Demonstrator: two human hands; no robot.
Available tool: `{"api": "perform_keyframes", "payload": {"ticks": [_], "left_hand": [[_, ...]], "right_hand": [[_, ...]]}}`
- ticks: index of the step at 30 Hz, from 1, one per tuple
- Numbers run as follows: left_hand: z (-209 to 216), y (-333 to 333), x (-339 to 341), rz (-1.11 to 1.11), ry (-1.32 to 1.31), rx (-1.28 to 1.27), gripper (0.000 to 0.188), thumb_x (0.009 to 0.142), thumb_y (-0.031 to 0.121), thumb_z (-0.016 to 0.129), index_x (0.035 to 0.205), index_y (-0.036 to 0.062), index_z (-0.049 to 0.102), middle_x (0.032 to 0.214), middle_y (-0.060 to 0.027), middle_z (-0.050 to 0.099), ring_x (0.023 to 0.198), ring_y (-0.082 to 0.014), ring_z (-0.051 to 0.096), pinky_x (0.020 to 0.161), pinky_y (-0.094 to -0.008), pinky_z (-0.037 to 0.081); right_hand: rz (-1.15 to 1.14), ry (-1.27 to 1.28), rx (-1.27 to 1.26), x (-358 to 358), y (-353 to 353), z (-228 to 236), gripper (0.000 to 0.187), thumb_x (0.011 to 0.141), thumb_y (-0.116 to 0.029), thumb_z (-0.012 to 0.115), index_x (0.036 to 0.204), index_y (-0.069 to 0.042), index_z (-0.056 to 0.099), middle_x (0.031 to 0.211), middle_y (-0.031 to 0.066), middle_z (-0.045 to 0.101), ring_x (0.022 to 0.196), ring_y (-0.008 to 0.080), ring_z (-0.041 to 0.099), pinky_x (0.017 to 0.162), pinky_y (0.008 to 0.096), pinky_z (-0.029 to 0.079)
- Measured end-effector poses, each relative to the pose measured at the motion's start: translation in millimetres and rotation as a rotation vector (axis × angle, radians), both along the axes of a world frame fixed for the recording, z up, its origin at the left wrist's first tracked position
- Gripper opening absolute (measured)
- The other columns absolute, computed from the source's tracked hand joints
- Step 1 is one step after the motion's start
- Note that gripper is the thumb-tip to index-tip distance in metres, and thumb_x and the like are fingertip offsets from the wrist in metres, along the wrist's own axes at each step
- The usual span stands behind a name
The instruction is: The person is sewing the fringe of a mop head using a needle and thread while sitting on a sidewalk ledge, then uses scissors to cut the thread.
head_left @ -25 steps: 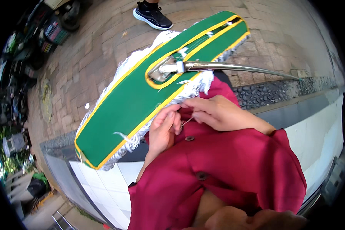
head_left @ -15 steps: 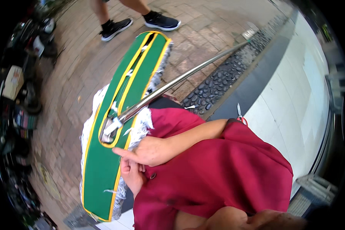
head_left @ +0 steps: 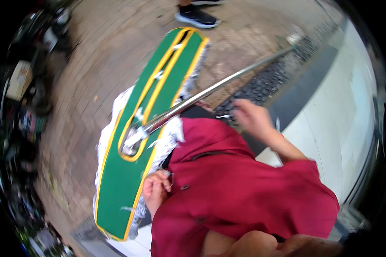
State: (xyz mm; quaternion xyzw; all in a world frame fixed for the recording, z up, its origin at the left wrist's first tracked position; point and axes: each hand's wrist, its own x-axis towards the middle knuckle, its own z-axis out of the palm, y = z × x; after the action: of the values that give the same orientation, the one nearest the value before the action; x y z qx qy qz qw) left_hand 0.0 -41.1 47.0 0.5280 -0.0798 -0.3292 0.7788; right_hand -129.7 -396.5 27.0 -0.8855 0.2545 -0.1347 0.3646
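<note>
A green mop head point(head_left: 128, 171) with yellow trim and white fringe lies across my lap. Its metal handle point(head_left: 227, 81) runs up to the right. My left hand point(head_left: 155, 192) is closed on the fringed edge of the mop beside my red garment point(head_left: 244, 192), with a small wire-like bit at its fingertips. My right hand point(head_left: 253, 118) is stretched out to the right over the dark ledge, blurred, apart from the mop. A small pale thing shows at its fingertips, and I cannot tell whether the hand grips it. A thin scissors-like object point(head_left: 278, 125) lies just beyond that hand.
Another person's dark shoe point(head_left: 197, 17) stands on the brick paving point(head_left: 103, 55) at the top. A strip of dark pebbles point(head_left: 261, 88) and a white tiled ledge point(head_left: 334, 128) run along the right. Parked motorbikes point(head_left: 25, 90) crowd the left edge.
My right hand has left the spot beside my left hand and swung out to the right over the ledge. The view has turned, so the mop now lies more upright.
</note>
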Motion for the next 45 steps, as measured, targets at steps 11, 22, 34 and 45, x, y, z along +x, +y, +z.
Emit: {"api": "perform_keyframes", "payload": {"ticks": [11, 22, 34, 45], "left_hand": [[34, 44, -11, 0.235, -0.042, 0.035, 0.015, 0.098, 0.014, 0.058, 0.091, 0.001, 0.054, 0.089, -0.0102, 0.056, 0.075, -0.0196, 0.053, 0.071, -0.0314, 0.044], [34, 44, -8, 0.215, -0.389, 0.231, 0.016, 0.095, 0.013, 0.061, 0.089, -0.0018, 0.059, 0.09, -0.0116, 0.054, 0.075, -0.0187, 0.055, 0.07, -0.0301, 0.046], [27, 32, 3, 0.145, -0.447, 0.123, 0.016, 0.094, 0.012, 0.062, 0.088, -0.0031, 0.062, 0.11, -0.0219, 0.06, 0.079, -0.0215, 0.061, 0.07, -0.0312, 0.051], [20, 35, 8, 0.15, -0.5, 0.087, 0.013, 0.093, 0.01, 0.063, 0.088, -0.0024, 0.062, 0.099, -0.0173, 0.062, 0.083, -0.0236, 0.061, 0.072, -0.0323, 0.051]], "right_hand": [[0.018, 1.048, -0.224, -195, -31, -161, 0.062, 0.083, -0.037, 0.07, 0.122, 0.002, 0.042, 0.087, 0.0236, 0.069, 0.082, 0.0416, 0.068, 0.072, 0.0494, 0.054], [-0.125, 1.091, -0.301, -249, -49, -163, 0.039, 0.083, -0.03, 0.068, 0.106, -0.003, 0.05, 0.084, 0.0211, 0.068, 0.079, 0.042, 0.066, 0.068, 0.0508, 0.052], [0.081, 0.916, -0.434, -244, -29, -193, 0.039, 0.08, -0.027, 0.07, 0.105, -0.004, 0.051, 0.085, 0.0196, 0.068, 0.081, 0.0415, 0.066, 0.069, 0.0503, 0.052], [0.06, 0.695, 0.188, -216, -51, -168, 0.037, 0.07, -0.005, 0.072, 0.099, -0.006, 0.049, 0.086, 0.0095, 0.064, 0.075, 0.0231, 0.065, 0.066, 0.0361, 0.052]]}}
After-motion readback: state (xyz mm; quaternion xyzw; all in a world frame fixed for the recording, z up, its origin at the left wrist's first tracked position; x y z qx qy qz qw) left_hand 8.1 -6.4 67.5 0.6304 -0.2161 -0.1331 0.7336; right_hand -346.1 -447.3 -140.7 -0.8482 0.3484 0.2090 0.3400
